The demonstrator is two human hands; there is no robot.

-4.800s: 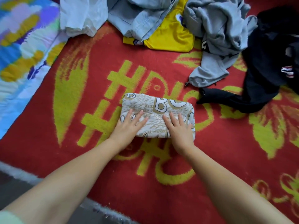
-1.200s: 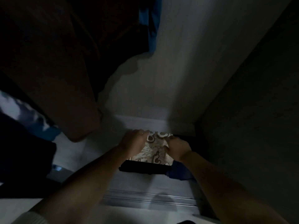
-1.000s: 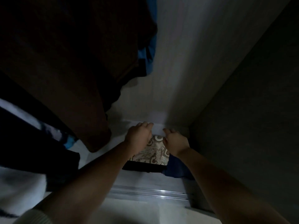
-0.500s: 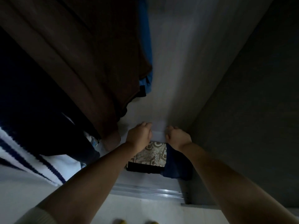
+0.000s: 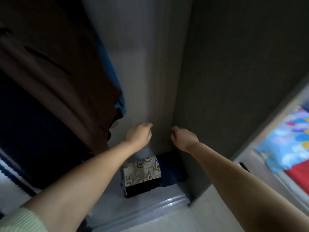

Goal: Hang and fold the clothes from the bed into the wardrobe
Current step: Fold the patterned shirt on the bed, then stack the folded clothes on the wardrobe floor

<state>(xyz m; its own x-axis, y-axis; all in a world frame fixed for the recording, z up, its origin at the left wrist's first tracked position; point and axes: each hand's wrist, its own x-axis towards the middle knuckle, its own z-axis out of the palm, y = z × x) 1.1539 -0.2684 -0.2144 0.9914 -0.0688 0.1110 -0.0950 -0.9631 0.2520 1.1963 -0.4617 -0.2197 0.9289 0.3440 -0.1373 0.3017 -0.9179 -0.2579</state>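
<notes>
- On the wardrobe floor (image 5: 147, 200), toward its right rear corner, lies the folded patterned garment (image 5: 142, 170), cream with pale lettering; it rests on top of a black folded stack (image 5: 142, 188) and just beside a dark blue folded item (image 5: 172, 173) at the right wall.
- Above that pile, my left hand (image 5: 138, 136) hangs in the air with fingers loosely curled and nothing in them, clear of the garment.
- Level with it, my right hand (image 5: 183, 138) is likewise loosely curled and holds nothing, near the wardrobe's right wall (image 5: 234, 81).
- Along the left side hang a brown garment (image 5: 55, 72), a blue one (image 5: 108, 67) behind it, and a dark navy one (image 5: 33, 128) nearer the front edge.
- At the front edge runs the metal door track (image 5: 150, 210).
- Past the right wall, the bed (image 5: 287, 148) shows a multicoloured sheet and a red blanket, blurred.
- A pale green sleeve (image 5: 20, 221) covers my left upper arm.
</notes>
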